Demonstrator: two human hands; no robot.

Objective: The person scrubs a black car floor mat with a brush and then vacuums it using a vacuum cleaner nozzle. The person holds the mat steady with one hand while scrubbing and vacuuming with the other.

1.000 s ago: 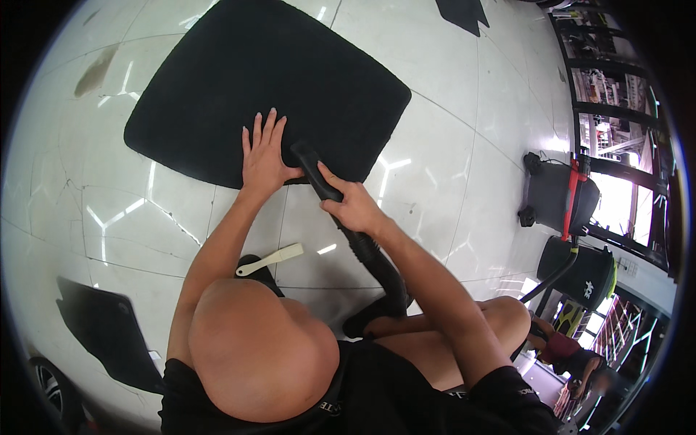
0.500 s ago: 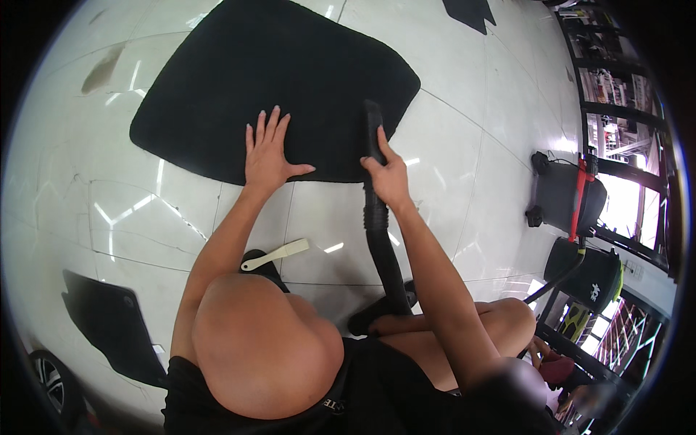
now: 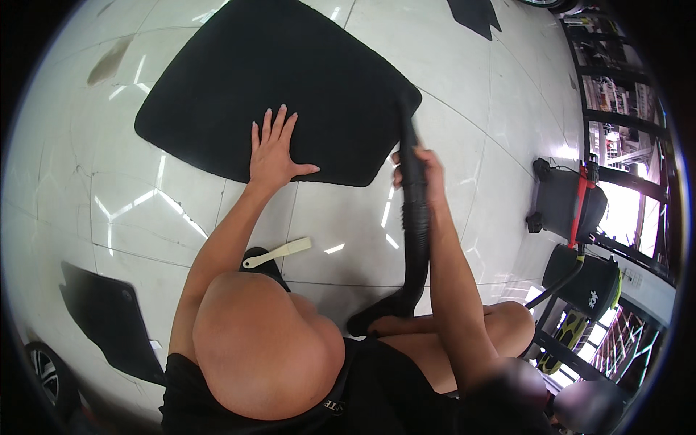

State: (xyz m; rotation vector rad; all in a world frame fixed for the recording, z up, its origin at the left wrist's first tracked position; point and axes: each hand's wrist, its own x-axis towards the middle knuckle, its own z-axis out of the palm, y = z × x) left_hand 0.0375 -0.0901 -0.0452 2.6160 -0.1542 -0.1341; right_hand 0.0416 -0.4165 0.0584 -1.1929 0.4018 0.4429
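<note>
A black floor mat (image 3: 217,87) lies flat on the shiny tiles in front of me. My left hand (image 3: 274,154) rests on its near edge, palm down, fingers spread. In my right hand (image 3: 433,174) is a black vacuum hose (image 3: 415,217) with a narrow nozzle, the fingers wrapped round it. The nozzle tip, slightly blurred, is at the mat's right corner; whether it touches cannot be made out. The ribbed hose runs back toward my foot. A cream flat-handled brush (image 3: 279,252) lies near my left shoe.
Another dark mat (image 3: 109,319) lies at the left, near a car wheel (image 3: 51,377). One more mat (image 3: 475,16) is at the far right. Along the right stand a dark wheeled bin (image 3: 569,199), a black vacuum canister (image 3: 580,283) and shelving (image 3: 623,94). A person is partly visible at lower right.
My right hand has swung the nozzle rightward and a little nearer me, from on the mat to its right edge, and its grip has turned. My left hand stays on the mat.
</note>
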